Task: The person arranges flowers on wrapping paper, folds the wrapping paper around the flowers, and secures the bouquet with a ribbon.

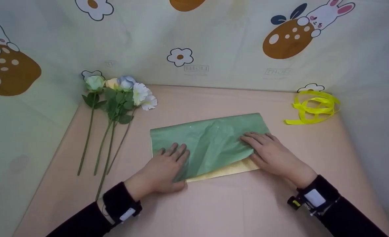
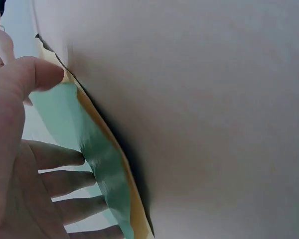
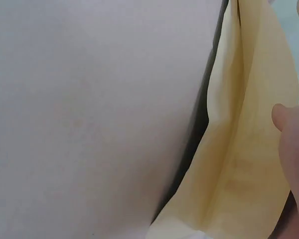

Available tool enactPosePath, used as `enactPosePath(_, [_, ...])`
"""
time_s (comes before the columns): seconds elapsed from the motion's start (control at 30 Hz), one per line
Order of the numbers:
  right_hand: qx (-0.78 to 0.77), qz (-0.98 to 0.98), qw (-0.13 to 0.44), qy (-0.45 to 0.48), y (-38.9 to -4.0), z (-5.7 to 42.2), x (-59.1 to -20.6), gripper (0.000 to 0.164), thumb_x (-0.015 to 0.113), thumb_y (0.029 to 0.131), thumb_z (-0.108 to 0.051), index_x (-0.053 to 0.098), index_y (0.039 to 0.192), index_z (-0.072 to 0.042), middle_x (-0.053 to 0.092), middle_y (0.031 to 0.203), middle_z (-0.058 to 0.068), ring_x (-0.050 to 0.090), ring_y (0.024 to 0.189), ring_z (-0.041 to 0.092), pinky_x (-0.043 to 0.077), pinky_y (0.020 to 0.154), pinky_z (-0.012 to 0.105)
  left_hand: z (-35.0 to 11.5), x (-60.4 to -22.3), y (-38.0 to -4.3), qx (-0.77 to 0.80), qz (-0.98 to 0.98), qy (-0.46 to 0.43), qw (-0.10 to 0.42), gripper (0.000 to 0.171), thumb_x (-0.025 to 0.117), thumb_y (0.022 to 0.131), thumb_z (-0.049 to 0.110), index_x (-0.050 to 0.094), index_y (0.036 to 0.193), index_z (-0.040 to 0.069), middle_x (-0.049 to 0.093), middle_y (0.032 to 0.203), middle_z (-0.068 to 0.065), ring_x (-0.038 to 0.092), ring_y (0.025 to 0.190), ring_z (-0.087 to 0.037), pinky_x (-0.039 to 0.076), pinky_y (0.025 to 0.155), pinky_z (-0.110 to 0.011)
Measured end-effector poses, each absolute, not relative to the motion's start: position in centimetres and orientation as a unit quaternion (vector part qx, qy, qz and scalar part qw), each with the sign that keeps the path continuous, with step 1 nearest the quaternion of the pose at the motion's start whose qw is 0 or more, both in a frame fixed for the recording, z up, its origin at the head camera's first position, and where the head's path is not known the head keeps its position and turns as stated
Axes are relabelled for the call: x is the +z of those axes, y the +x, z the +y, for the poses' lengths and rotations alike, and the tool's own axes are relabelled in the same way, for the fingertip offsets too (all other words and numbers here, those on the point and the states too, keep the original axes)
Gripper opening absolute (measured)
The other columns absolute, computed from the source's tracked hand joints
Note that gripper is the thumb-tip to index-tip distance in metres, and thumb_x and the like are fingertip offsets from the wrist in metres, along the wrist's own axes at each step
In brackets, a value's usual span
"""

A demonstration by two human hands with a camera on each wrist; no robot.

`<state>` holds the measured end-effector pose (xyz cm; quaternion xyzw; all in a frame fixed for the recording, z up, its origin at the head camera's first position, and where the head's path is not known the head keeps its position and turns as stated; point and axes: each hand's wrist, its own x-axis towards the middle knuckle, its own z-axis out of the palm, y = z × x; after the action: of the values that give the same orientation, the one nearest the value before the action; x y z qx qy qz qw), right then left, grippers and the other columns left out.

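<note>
A folded sheet of wrapping paper [image 1: 210, 141], green outside and yellow inside, lies in front of me. My left hand [image 1: 163, 169] rests on its left part, fingers spread and nearly straight over the green side, thumb near the front edge. On the right part, my right hand [image 1: 273, 154] lies with extended fingers on the green flap. Its thumb [image 3: 291, 119] is against the yellow inner side in the right wrist view. The front edge of the green flap stands slightly raised, and a yellow strip [image 3: 229, 164] shows under it.
Several artificial flowers [image 1: 115, 95] with long green stems lie on the left of the pink table [image 1: 214, 210]. A loosely coiled yellow ribbon [image 1: 316, 107] is at the back right. Patterned white cloth [image 1: 220, 39] walls in the table at the back and sides.
</note>
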<state>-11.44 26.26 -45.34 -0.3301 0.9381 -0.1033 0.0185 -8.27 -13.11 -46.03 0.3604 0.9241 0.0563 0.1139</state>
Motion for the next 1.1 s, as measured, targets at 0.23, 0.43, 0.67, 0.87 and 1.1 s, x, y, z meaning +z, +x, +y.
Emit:
enactPosePath(0.23, [-0.089,0.929,-0.036,-0.357,-11.3,26.7,-44.5,0.033,0.069,0.106,-0.007,0.065,0.139,-0.005,0.070,0.138,0.013,0.065,0.132,0.035,0.048,0.112,0.064,-12.9,-45.9,-8.4,0.085,0.922,0.374,0.058,0.058,0.066,0.105,0.027,0.057,0.152,-0.004,0.053,0.160,-0.028,0.053,0.147,-0.048,0.050,0.107,-0.071])
enactPosePath(0.43, [-0.112,0.926,-0.069,-0.355,-11.3,27.4,-43.3,0.029,0.070,0.103,0.003,0.068,0.131,-0.005,0.075,0.126,0.013,0.071,0.119,0.033,0.054,0.105,0.058,-13.2,-45.1,-8.5,0.074,0.921,0.381,0.019,0.056,0.073,0.105,0.029,0.061,0.150,-0.003,0.058,0.156,-0.025,0.058,0.143,-0.045,0.051,0.110,-0.063])
enactPosePath(0.67, [-0.141,0.933,-0.087,-0.320,-11.0,28.2,-42.1,0.028,0.068,0.103,0.003,0.068,0.131,-0.002,0.074,0.122,0.016,0.070,0.118,0.038,0.054,0.103,0.060,-13.0,-43.0,-8.5,0.115,0.912,0.390,-0.055,0.020,0.070,0.103,0.000,0.072,0.123,-0.003,0.078,0.099,-0.015,0.078,0.086,-0.028,0.065,0.072,-0.042])
enactPosePath(0.87, [-0.173,0.930,-0.153,-0.288,-11.0,28.5,-42.0,0.035,0.075,0.098,0.000,0.066,0.132,0.001,0.069,0.128,0.020,0.066,0.119,0.042,0.051,0.102,0.063,-12.7,-39.4,-9.0,0.323,0.892,0.316,0.007,0.024,0.061,0.111,0.007,0.064,0.087,0.006,0.044,0.063,0.007,0.044,0.054,-0.006,0.042,0.051,-0.024])
enactPosePath(1.1, [-0.190,0.938,-0.211,-0.198,-11.0,28.7,-42.5,0.065,0.081,0.094,-0.012,0.050,0.145,0.014,0.062,0.134,0.036,0.063,0.118,0.052,0.053,0.100,0.065,-14.1,-36.3,-10.5,0.579,0.783,0.154,0.169,0.027,0.059,0.113,0.014,0.072,0.124,-0.007,0.076,0.090,-0.010,0.074,0.070,-0.017,0.062,0.062,-0.029])
